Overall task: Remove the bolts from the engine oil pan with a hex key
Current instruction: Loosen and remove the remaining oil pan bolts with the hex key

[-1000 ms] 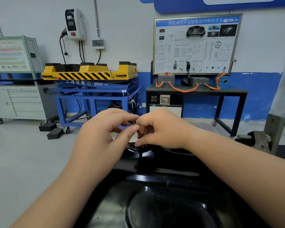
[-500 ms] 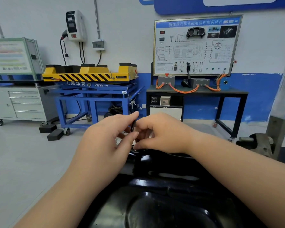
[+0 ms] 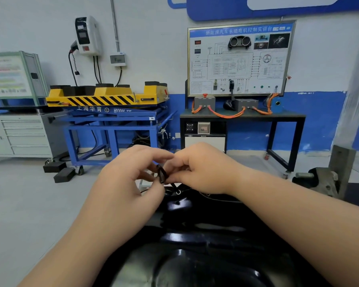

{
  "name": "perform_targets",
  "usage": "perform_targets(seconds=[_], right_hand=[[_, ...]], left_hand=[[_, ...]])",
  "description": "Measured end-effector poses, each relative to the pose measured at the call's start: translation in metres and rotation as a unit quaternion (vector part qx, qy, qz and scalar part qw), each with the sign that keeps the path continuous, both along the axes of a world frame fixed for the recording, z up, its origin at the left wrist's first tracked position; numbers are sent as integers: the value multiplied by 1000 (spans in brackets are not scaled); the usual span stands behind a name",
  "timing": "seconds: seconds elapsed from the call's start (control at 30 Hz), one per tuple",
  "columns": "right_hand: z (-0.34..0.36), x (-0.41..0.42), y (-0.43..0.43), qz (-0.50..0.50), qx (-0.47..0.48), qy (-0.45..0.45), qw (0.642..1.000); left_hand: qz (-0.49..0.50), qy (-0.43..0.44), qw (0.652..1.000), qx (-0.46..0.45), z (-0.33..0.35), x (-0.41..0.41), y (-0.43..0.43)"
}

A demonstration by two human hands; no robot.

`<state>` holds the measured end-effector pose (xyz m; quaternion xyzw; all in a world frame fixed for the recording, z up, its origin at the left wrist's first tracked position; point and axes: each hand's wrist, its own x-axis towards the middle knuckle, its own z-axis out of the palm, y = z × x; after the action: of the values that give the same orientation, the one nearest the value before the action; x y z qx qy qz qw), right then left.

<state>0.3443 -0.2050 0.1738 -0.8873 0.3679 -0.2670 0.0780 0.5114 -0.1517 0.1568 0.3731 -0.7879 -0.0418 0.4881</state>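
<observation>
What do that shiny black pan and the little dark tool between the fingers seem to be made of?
The oil pan looks like pressed sheet metal under glossy black paint: bright highlights sit on its smooth stamped curves. The hex key seems dark, dull-finished steel, but it is small and partly hidden, so that is a guess.

Single view: wide-angle cam on my head, facing forward and tilted down. Closest to the lens is the glossy black metal oil pan (image 3: 184, 255), which fills the bottom edge. My forearms come in from both lower corners. My left hand (image 3: 131, 179) and right hand (image 3: 201, 168) meet mid-frame, both pinching the small black hex key (image 3: 161, 174) over the pan's far rim. The upper half looks across the grey floor (image 3: 19, 204) to the white-and-blue back wall (image 3: 153, 38), well away. Straight lines bow near the frame edges.
</observation>
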Motion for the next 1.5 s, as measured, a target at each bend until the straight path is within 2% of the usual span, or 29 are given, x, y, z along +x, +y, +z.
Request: perform_targets(seconds=[0.23, 0.37, 0.63, 0.73, 0.9, 1.07, 1.3, 1.5], right_hand=[[1, 0, 0, -6, 11, -3, 1000], [3, 0, 1, -8, 20, 4, 1000], [2, -2, 5, 8, 21, 30, 999], [3, -1, 6, 12, -7, 31, 999], [3, 1, 3, 4, -17, 12, 1000], [3, 3, 2, -5, -22, 15, 1000], [4, 5, 5, 5, -27, 18, 999], [2, 2, 5, 10, 8, 14, 1000]], left_hand=[[25, 66, 996, 58, -1, 0, -1], [44, 62, 996, 52, -1, 1, 0], [-56, 63, 988, 132, 4, 5, -8], [-66, 84, 986, 132, 2, 4, -10], [-22, 139, 983, 115, -1, 3, -10], [49, 45, 998, 23, -2, 2, -6], [42, -79, 994, -70, 3, -4, 0], [49, -105, 989, -87, 1, -3, 1]])
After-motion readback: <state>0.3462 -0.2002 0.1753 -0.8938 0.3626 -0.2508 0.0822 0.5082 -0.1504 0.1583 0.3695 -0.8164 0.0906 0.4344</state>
